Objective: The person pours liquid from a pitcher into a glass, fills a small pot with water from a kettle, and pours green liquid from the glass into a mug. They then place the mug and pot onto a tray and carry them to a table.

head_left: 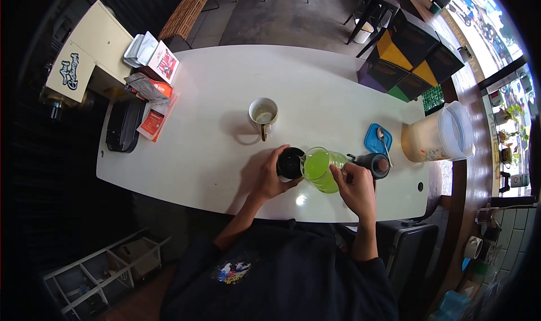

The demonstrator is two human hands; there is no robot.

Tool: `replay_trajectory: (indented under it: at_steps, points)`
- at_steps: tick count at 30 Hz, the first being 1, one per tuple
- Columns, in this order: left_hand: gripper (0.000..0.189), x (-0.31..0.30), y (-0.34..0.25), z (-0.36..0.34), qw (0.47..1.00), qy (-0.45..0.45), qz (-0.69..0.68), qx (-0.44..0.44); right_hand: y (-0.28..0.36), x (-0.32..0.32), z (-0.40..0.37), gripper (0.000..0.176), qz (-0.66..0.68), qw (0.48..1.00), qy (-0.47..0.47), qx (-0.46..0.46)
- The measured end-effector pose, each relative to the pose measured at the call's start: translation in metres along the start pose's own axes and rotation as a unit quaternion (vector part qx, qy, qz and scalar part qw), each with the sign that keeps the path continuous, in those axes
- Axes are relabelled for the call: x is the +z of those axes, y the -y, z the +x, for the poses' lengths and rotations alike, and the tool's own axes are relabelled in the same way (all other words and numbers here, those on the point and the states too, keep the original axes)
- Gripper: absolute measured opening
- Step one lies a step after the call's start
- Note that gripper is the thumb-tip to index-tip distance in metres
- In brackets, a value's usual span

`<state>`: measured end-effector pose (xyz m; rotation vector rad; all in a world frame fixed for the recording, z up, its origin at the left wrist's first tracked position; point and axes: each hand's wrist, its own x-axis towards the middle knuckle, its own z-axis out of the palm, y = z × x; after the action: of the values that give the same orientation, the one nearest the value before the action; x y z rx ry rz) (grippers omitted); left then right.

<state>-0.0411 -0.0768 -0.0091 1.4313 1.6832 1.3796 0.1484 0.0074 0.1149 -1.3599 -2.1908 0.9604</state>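
My left hand [273, 176] is wrapped round a black cup [289, 164] near the front edge of the white table [220, 180]. Just right of it, my right hand [356, 190] grips a clear glass pitcher [321, 171] of bright green liquid. The pitcher leans toward the cup, its spout at the cup's rim; whether liquid flows is too small to tell. A dark grey bottle [374, 165] with a brown top is beside my right hand, partly behind it. Farther back is a white mug [263, 112] with a gold handle.
A spoon [385, 143] lies on a blue square lid [374, 136]. A large plastic tub [434, 134] is at the right, with dark boxes [406, 56] behind it. Orange packets [153, 122], a black case [125, 126] and a cream machine [90, 50] are at the left.
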Motion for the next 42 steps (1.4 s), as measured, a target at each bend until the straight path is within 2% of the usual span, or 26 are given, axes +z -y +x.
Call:
replay_trajectory:
  at_steps: [25, 34, 42]
  points:
    - [0.081, 0.0006, -0.0005, 0.0004, 1.0, -0.022, 0.013, 0.013, 0.0061, -0.0026, 0.0024, 0.041, -0.048, 0.999, 0.013, 0.001]
    - [0.082, 0.0012, 0.0017, -0.0006, 1.0, -0.012, -0.003, -0.008, 0.0066, -0.0034, 0.0022, 0.041, -0.046, 0.999, 0.007, -0.013]
    - [0.081, 0.0022, 0.0062, -0.0004, 1.0, -0.017, 0.008, 0.014, 0.0084, -0.0048, 0.0021, 0.04, -0.051, 0.999, 0.009, -0.005]
